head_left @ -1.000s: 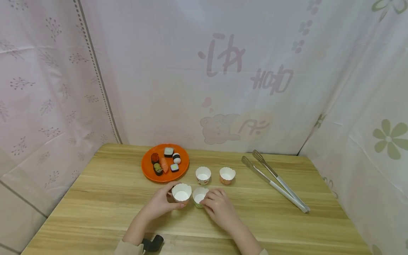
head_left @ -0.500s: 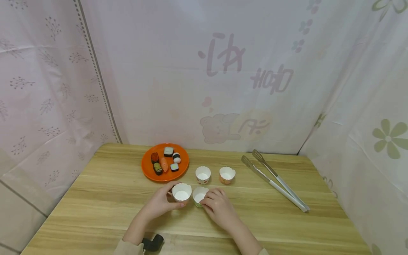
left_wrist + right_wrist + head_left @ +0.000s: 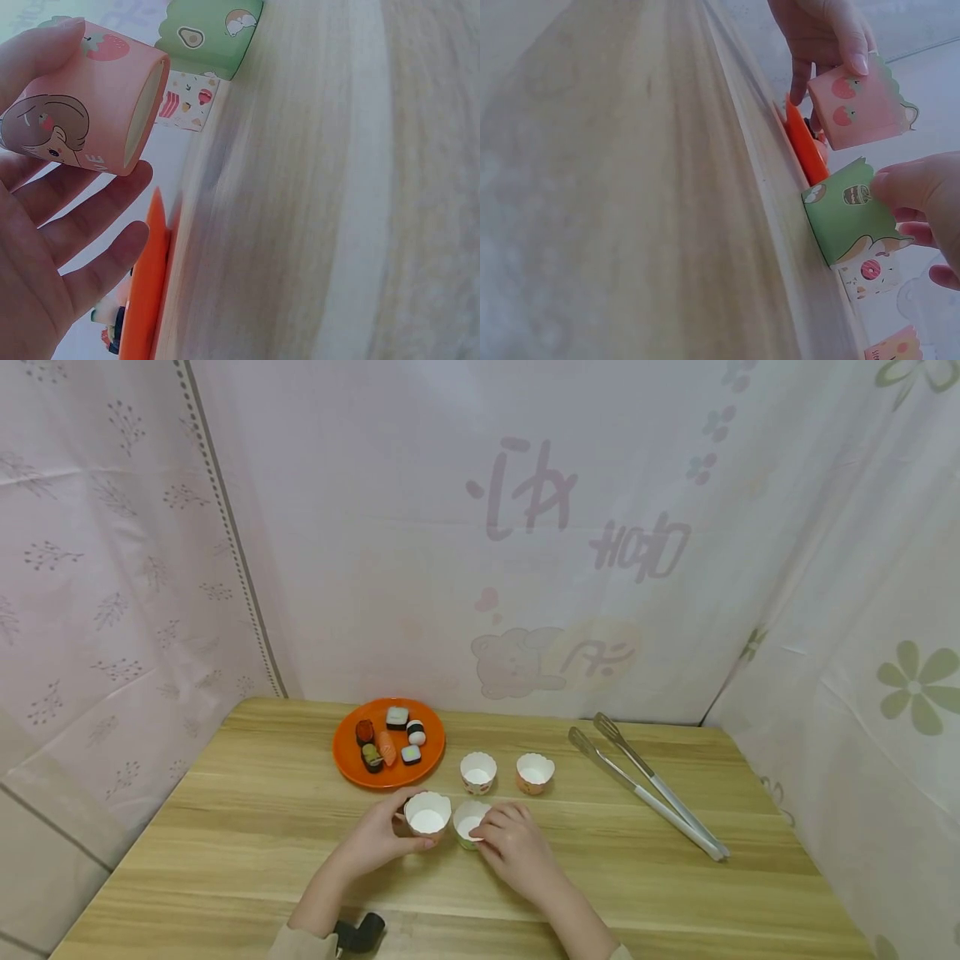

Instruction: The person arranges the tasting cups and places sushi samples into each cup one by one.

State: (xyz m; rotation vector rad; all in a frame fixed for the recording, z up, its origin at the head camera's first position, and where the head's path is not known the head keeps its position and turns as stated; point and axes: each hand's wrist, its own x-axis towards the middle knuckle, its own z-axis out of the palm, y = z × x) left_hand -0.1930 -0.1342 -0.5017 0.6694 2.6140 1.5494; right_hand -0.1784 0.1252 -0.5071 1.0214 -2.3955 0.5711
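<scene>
My left hand grips a pink paper baking cup printed with strawberries and a cartoon face. Thumb and fingers wrap its sides, and its base is lifted off the wood in the left wrist view. Close to its right stands a green paper baking cup with a scalloped rim, upright on the table. My right hand pinches this green cup at the rim, thumb outside; part of the cup is hidden behind the fingers in the head view. Inside, both cups look white.
Behind the hands stand a white patterned cup and an orange cup. An orange plate with several toy sushi pieces lies back left. Metal tongs lie at right. A black object shows by the left sleeve. Curtains enclose the table.
</scene>
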